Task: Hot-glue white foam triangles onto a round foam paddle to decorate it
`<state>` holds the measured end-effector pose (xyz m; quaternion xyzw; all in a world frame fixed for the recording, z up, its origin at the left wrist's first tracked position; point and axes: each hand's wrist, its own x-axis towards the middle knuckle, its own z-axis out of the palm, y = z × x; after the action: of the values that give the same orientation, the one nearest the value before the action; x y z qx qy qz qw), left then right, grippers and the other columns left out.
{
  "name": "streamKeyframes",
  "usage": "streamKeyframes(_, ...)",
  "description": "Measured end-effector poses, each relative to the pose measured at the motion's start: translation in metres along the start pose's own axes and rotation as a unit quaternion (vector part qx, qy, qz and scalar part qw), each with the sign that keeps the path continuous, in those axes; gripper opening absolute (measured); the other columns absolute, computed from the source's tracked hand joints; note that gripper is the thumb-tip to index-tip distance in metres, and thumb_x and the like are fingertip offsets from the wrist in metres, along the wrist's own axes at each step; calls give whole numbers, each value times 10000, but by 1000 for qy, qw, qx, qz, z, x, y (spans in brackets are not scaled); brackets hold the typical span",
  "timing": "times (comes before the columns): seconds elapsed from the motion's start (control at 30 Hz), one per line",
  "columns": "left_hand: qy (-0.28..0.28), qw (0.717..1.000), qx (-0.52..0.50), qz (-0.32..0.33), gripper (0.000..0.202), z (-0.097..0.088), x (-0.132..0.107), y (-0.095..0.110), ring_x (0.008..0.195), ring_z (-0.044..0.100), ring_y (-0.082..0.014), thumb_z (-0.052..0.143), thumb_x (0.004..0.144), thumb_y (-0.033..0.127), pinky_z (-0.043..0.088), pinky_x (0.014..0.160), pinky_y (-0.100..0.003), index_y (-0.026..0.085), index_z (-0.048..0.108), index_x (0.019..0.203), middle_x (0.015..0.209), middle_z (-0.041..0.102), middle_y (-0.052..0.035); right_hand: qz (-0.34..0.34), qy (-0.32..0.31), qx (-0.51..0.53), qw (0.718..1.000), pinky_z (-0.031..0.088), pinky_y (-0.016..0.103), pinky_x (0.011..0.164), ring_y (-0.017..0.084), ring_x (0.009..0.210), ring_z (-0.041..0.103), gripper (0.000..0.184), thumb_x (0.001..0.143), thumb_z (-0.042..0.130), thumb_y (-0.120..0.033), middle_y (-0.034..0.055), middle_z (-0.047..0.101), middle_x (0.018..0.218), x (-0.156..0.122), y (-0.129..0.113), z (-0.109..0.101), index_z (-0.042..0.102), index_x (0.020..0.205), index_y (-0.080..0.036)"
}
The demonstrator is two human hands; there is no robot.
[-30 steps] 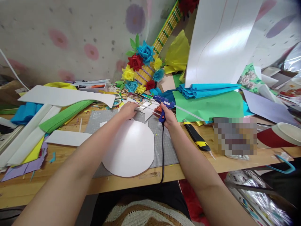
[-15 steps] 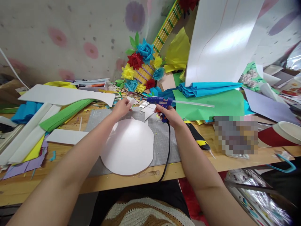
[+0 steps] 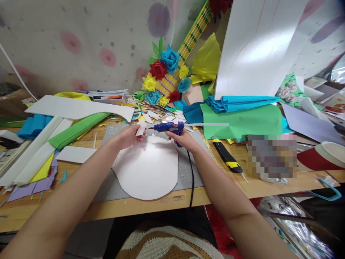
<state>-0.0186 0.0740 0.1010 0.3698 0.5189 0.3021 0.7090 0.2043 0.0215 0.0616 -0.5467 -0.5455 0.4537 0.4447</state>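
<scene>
Head view: left hand [image 3: 128, 136] pinches paper scrap [image 3: 141, 127]; right hand [image 3: 183, 138] grips glue gun [image 3: 167, 126] beside it.

**A Messy Craft Table by a Spotty Wall**

Across the top left of the frame is a pale wall [image 3: 81, 39] with soft pink and purple flower spots and little grey dots. A light brown wooden table [image 3: 269, 185] runs along the bottom. At the back in the middle, a yellow paper guitar [image 3: 192, 36] with paper flowers leans on the wall. In the upper right a big white sheet [image 3: 250, 54] stands up and shines with bright light. Green paper [image 3: 242, 122] and blue paper [image 3: 237, 102] lie below it. White strips [image 3: 78, 108] lie on the left.
</scene>
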Motion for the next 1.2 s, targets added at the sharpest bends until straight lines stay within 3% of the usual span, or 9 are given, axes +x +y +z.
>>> streamKeyframes(0.1,-23,1000,-17,7,247,-3,-4,0,728,643,-136,382,953,176,559,721,-274,125,598,845,751,624,-67,8,-7,-2,1000,395,231,461,94,493,481,399,630,739,-576,9,640,630,0,0,1,620,648,-196)
streamKeyframes(0.23,-52,998,-6,42,194,-4,0,-4,897,652,-174,457,915,145,528,900,-348,156,634,837,878,666,-74,21,-6,-2,1000,397,233,456,104,494,493,401,615,752,-573,10,630,603,-1,-3,3,606,626,-199)
streamKeyframes(0.43,-30,995,30,90,164,-5,10,-6,849,627,-157,526,884,160,519,830,-303,185,667,802,832,679,-49,23,-6,-4,1000,388,227,452,107,508,506,389,619,748,-559,-1,611,585,-4,-7,3,597,627,-201)
streamKeyframes(0.73,-40,997,26,60,196,-5,3,-2,843,628,-141,492,910,175,529,812,-261,192,672,832,875,690,-57,11,-32,-24,999,423,242,509,112,523,523,378,646,736,-548,-8,599,573,-4,-6,3,594,615,-200)
streamKeyframes(0.93,-90,989,93,69,139,-10,3,-3,810,623,-155,585,871,277,530,833,-310,189,655,789,830,666,-60,1,-10,-35,999,396,251,504,122,512,499,357,659,735,-550,-22,558,510,-3,-6,1,631,653,-208)
streamKeyframes(1.07,-120,983,127,62,173,-9,-1,-2,751,608,-156,623,835,323,544,761,-300,185,644,733,743,643,-57,5,15,-23,1000,381,253,477,116,485,480,345,661,746,-532,-24,540,500,-2,-6,-1,627,640,-210)
streamKeyframes(1.2,-126,979,144,63,176,-11,-3,0,756,608,-163,664,795,358,530,724,-295,190,665,744,790,662,-72,5,17,13,1000,405,246,472,106,488,487,338,666,752,-511,-13,575,543,-3,-8,-2,607,623,-208)
